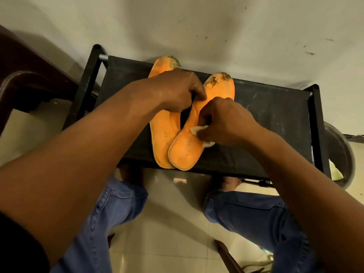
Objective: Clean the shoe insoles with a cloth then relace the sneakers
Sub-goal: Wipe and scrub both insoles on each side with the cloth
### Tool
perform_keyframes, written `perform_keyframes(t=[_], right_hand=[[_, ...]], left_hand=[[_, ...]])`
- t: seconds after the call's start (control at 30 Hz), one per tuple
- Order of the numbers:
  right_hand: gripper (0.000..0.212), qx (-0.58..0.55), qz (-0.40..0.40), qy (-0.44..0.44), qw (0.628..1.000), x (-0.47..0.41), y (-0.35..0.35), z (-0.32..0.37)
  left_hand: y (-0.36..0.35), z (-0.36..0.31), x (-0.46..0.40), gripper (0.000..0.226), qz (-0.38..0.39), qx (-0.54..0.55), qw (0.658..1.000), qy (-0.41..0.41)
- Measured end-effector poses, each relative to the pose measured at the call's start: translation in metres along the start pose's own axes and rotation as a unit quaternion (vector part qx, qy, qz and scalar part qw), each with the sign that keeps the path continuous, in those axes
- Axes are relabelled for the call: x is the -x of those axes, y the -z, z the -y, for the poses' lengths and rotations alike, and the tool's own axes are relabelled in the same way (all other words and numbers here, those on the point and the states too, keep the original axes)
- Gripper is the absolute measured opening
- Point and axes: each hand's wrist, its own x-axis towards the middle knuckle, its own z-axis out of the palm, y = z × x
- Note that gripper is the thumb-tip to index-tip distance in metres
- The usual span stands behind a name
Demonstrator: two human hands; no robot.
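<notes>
Two insoles lie side by side on a rack: the left insole under the right insole's near end, a cloth on the right one.

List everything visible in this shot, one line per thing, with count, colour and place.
insoles: two, orange, side by side on the rack's top shelf, heels overlapping at the near edge, toes dirty.
cloth: one, whitish, on the right-hand insole, under the right hand.
shoe rack: one, black frame and fabric shelf, against the wall.
wall: off-white, scuffed, behind the rack.
floor tiles: cream, glossy, below the rack.
round dark container: one, at the rack's right end.
dark wooden furniture: one, far left.
jeans: blue, on both legs.
left hand: holds the insoles down.
right hand: grips the cloth.
</notes>
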Motion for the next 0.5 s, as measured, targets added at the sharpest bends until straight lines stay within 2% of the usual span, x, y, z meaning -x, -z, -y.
perform_keyframes(t=[0.07, 0.17, 0.27, 0.33, 0.43, 0.5], right_hand=[[0.015, 0.002, -0.027, -0.011, 1.0, -0.003, 0.001, -0.001], [0.007, -0.004, -0.133, -0.038, 0.99, -0.008, 0.0, 0.001], [0.012, -0.025, -0.211, -0.054, 0.976, -0.01, -0.004, 0.001], [0.012, -0.046, -0.198, -0.024, 0.979, -0.01, -0.009, 0.002], [0.014, -0.064, -0.086, 0.065, 0.992, -0.006, -0.014, 0.013], [0.016, -0.042, -0.05, 0.086, 0.994, -0.004, -0.015, 0.018]], left_hand=[[0.0, 0.0, 0.0, 0.061, 0.003, 0.029, 0.999, 0.013], [-0.001, 0.002, -0.005, 0.073, 0.016, 0.072, 0.997, 0.026], [-0.001, 0.006, -0.008, 0.091, 0.041, 0.113, 0.992, 0.035], [0.0, 0.009, -0.008, 0.089, 0.043, 0.117, 0.991, 0.038], [0.002, 0.011, -0.008, 0.082, 0.038, 0.124, 0.991, 0.031], [0.002, 0.011, -0.008, 0.077, 0.037, 0.122, 0.992, 0.023]])
